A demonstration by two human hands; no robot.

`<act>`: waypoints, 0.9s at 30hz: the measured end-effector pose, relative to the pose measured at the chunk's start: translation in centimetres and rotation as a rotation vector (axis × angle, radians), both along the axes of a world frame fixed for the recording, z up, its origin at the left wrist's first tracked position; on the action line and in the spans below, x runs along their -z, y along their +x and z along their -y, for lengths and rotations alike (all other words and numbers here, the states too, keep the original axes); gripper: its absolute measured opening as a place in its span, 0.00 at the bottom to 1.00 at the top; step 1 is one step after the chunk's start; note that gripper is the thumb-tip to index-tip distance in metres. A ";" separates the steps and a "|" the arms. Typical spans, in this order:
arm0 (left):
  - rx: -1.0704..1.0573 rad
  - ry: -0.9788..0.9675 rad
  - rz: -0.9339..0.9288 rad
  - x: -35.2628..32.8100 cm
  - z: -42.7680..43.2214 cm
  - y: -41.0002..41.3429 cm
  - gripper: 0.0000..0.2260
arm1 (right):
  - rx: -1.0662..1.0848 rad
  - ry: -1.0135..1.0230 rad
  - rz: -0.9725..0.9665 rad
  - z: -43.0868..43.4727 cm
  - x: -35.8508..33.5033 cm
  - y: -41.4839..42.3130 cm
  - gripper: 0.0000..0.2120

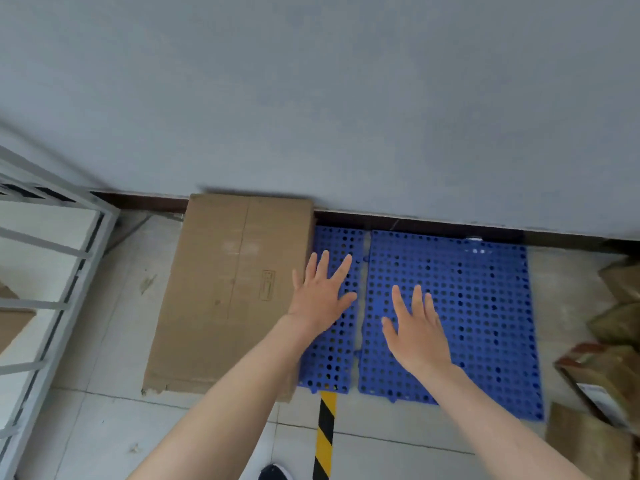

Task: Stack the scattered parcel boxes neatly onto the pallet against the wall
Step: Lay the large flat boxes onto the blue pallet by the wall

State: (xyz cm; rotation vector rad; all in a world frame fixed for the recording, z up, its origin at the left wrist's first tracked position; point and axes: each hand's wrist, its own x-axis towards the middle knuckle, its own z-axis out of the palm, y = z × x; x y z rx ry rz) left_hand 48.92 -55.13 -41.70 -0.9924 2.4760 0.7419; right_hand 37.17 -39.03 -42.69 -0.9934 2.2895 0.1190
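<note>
Left hand (320,294), right hand (417,329): fingers (324,269) straight, spread, holding nothing, above blue pallet (478,306). Large box (228,289) lies just left of left fingers, far end at wall (346,98). Scattered boxes (609,362) well right of right fingers.

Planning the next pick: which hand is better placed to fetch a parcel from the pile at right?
The right hand, probably: it hovers open over the blue pallet, nearer the parcels. The left hand is by the big box, farther away.

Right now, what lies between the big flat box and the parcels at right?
Bare blue pallet, then floor; left hand and right hand above; head view.
</note>
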 end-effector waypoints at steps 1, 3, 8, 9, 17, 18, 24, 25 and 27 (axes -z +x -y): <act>0.031 0.008 -0.008 -1.0 -1.9 -2.6 0.32 | 0.020 0.004 -0.016 -2.4 -1.0 -2.3 0.32; 0.103 0.012 -0.011 -2.9 -6.2 -8.2 0.33 | 0.066 0.008 -0.050 -7.7 -3.3 -7.2 0.32; 0.300 0.052 -0.024 -7.2 -19.3 -23.8 0.34 | 0.252 -0.013 -0.165 -23.1 -9.0 -20.2 0.31; 0.338 0.055 -0.035 -7.9 -22.2 -26.9 0.34 | 0.296 -0.024 -0.188 -26.4 -10.0 -22.6 0.31; 0.509 0.154 -0.143 -9.4 -45.9 -47.8 0.35 | 0.636 0.079 -0.325 -52.0 -12.1 -38.1 0.34; 0.514 0.161 -0.142 -8.7 -48.0 -49.4 0.35 | 0.663 0.105 -0.333 -54.5 -11.6 -39.5 0.35; 0.455 0.037 0.107 -1.5 -52.7 -54.6 0.52 | 0.809 0.093 -0.301 -63.5 -7.0 -46.1 0.42; 0.460 -0.018 0.182 -0.5 -52.7 -55.1 0.57 | 0.835 0.072 -0.286 -63.8 -6.2 -46.7 0.43; 0.420 -0.026 0.274 1.2 -52.5 -55.6 0.63 | 0.893 0.016 -0.238 -63.5 -4.9 -47.6 0.46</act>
